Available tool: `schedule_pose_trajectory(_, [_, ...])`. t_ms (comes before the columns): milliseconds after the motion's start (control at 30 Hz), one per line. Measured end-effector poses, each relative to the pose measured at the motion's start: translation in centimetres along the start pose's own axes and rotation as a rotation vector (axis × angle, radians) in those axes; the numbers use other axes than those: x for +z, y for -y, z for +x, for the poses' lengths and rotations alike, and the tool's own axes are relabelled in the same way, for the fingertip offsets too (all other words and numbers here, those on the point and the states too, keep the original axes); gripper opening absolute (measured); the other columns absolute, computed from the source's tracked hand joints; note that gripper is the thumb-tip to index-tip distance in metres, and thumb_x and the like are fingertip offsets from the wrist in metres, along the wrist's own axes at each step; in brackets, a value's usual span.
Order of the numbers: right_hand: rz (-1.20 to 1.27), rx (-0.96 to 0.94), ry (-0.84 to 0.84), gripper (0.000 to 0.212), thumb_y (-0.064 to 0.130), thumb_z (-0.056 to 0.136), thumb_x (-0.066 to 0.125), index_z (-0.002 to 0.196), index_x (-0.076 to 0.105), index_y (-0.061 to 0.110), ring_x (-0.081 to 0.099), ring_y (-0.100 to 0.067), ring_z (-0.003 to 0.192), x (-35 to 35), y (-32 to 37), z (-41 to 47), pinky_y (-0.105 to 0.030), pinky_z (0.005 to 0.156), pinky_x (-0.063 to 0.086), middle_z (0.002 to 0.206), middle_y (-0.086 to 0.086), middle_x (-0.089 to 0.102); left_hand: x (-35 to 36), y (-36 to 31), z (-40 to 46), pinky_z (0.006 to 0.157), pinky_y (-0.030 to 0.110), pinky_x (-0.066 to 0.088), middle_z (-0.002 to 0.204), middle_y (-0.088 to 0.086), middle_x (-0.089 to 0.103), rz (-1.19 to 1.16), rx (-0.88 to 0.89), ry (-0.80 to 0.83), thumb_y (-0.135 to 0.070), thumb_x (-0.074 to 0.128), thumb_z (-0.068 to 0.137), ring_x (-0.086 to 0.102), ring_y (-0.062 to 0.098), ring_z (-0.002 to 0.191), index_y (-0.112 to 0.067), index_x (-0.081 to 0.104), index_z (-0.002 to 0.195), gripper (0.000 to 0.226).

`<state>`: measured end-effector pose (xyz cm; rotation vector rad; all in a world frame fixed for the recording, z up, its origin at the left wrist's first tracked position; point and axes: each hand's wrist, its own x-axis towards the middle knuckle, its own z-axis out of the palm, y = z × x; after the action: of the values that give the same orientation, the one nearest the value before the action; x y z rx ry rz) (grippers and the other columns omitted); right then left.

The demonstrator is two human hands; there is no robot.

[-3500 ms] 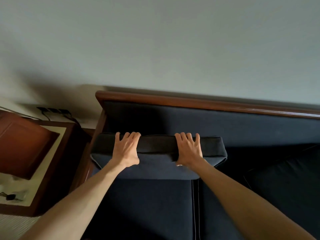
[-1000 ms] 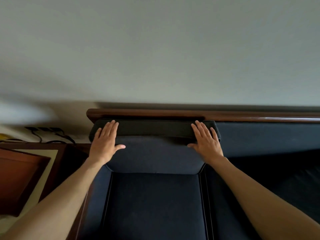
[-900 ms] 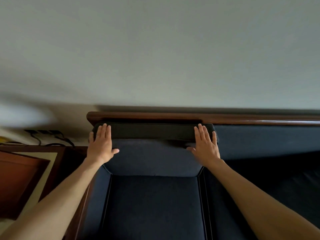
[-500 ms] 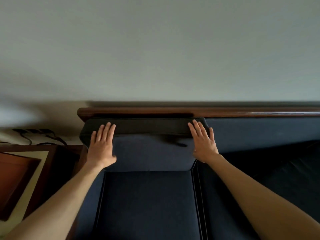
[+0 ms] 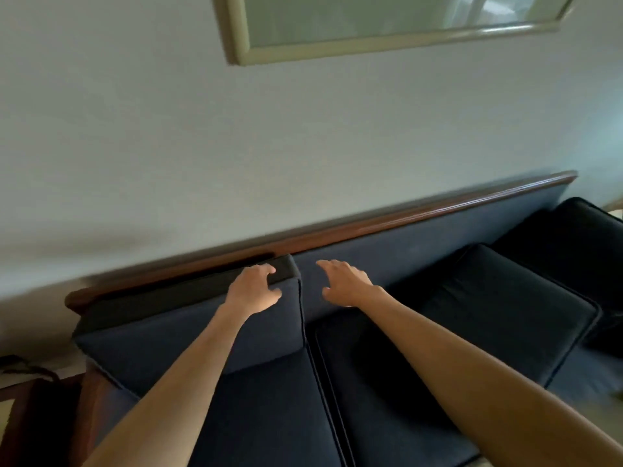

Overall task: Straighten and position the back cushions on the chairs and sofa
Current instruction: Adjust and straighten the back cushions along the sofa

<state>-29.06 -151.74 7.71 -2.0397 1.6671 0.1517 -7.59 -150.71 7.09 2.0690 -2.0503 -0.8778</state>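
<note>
A dark blue back cushion (image 5: pixel 175 328) stands upright against the sofa's back at its left end, under the wooden top rail (image 5: pixel 337 230). My left hand (image 5: pixel 254 291) rests on that cushion's upper right corner, fingers loose. My right hand (image 5: pixel 344 281) hovers open in front of the bare sofa back, to the right of the cushion, holding nothing. A second dark cushion (image 5: pixel 478 308) lies flat on the middle seat, right of my right arm. A third dark cushion (image 5: pixel 573 237) lies at the sofa's far right end.
The sofa's seat cushions (image 5: pixel 269 416) fill the foreground. A framed mirror (image 5: pixel 387 32) hangs on the wall above. A wooden side table (image 5: pixel 20 409) with cables stands at the sofa's left end.
My view has swung to the right along the sofa. My left hand slid from the cushion's left corner to its right corner. My right hand came off the cushion and moved right.
</note>
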Motion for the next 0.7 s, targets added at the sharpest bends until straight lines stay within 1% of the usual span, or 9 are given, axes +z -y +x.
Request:
schedule_pose_trajectory(67, [0.038,0.050,-0.046,0.063,0.025,0.089,0.058,0.149,0.037,0.024,0.047,-0.030,0.133,-1.8,-4.3,-2.7,-0.044,0.100,0.043,0.150,-0.003,0.044,1.4,-6.3,0.4,0.098,0.040,0.048,0.132,0.002,0.061,-0.036,0.086,0.014,-0.030,0.068,0.084,0.058,0.024,0.118,-0.020,0.055,0.135,0.053])
schedule_pose_trajectory(167, [0.112,0.113,-0.101,0.056,0.027,0.087,0.059,0.142,0.048,0.026,0.051,-0.029,0.128,-3.2,-11.8,-6.9,-0.042,0.100,0.046,0.145,-0.002,0.051,5.3,-15.3,0.4,0.095,0.038,0.051,0.122,-0.001,0.066,-0.044,0.200,0.050,-0.031,0.070,0.084,0.063,0.019,0.110,-0.021,0.058,0.129,0.047])
schedule_pose_trajectory(233, [0.145,0.163,-0.124,0.053,0.027,0.087,0.060,0.139,0.051,0.025,0.053,-0.028,0.126,-3.7,-18.6,-9.9,-0.042,0.099,0.047,0.141,-0.002,0.053,9.3,-21.8,0.1,0.093,0.037,0.052,0.119,-0.005,0.066,-0.041,0.243,0.085,-0.031,0.069,0.084,0.063,0.017,0.107,-0.024,0.059,0.127,0.044])
schedule_pose_trajectory(300, [0.178,0.206,-0.147,0.051,0.026,0.087,0.059,0.138,0.052,0.025,0.052,-0.027,0.126,-3.5,-25.8,-12.5,-0.042,0.098,0.048,0.141,-0.001,0.053,14.1,-27.7,-0.1,0.093,0.038,0.051,0.117,-0.009,0.065,-0.033,0.270,0.132,-0.032,0.067,0.083,0.063,0.016,0.107,-0.027,0.060,0.125,0.043])
schedule_pose_trajectory(400, [0.249,0.288,-0.135,0.048,0.023,0.089,0.057,0.136,0.054,0.025,0.053,-0.026,0.125,-1.4,-37.3,-15.9,-0.041,0.097,0.048,0.140,0.001,0.054,22.7,-35.4,-0.1,0.093,0.036,0.051,0.117,-0.013,0.065,-0.004,0.278,0.180,-0.035,0.066,0.083,0.062,0.012,0.105,-0.031,0.060,0.124,0.042])
schedule_pose_trajectory(467, [0.307,0.338,-0.117,0.046,0.022,0.087,0.056,0.133,0.056,0.026,0.056,-0.024,0.121,0.9,-45.0,-18.0,-0.040,0.095,0.049,0.137,0.002,0.056,28.8,-39.9,-0.3,0.091,0.034,0.051,0.118,-0.014,0.065,0.027,0.277,0.237,-0.037,0.065,0.083,0.062,0.009,0.105,-0.032,0.060,0.125,0.042])
schedule_pose_trajectory(567, [0.438,0.458,-0.156,0.043,0.020,0.086,0.055,0.129,0.059,0.025,0.057,-0.022,0.117,4.5,-54.9,-20.2,-0.037,0.094,0.049,0.129,0.003,0.060,36.7,-44.8,0.0,0.091,0.033,0.048,0.124,-0.014,0.062,0.096,0.269,0.310,-0.039,0.064,0.085,0.060,0.012,0.113,-0.032,0.058,0.127,0.043])
schedule_pose_trajectory(633, [0.538,0.556,-0.183,0.040,0.020,0.088,0.056,0.128,0.061,0.022,0.057,-0.023,0.117,7.7,-59.7,-21.8,-0.037,0.094,0.048,0.126,0.000,0.062,41.3,-47.0,0.0,0.091,0.035,0.047,0.129,-0.013,0.058,0.137,0.274,0.339,-0.037,0.063,0.086,0.058,0.015,0.117,-0.031,0.056,0.129,0.045])
schedule_pose_trajectory(700, [0.633,0.630,-0.192,0.035,0.024,0.092,0.057,0.125,0.063,0.017,0.059,-0.026,0.115,10.7,-62.8,-23.0,-0.037,0.094,0.048,0.124,-0.005,0.064,45.0,-48.3,-0.3,0.088,0.035,0.046,0.132,-0.011,0.055,0.157,0.274,0.355,-0.033,0.062,0.087,0.056,0.017,0.118,-0.029,0.053,0.132,0.046])
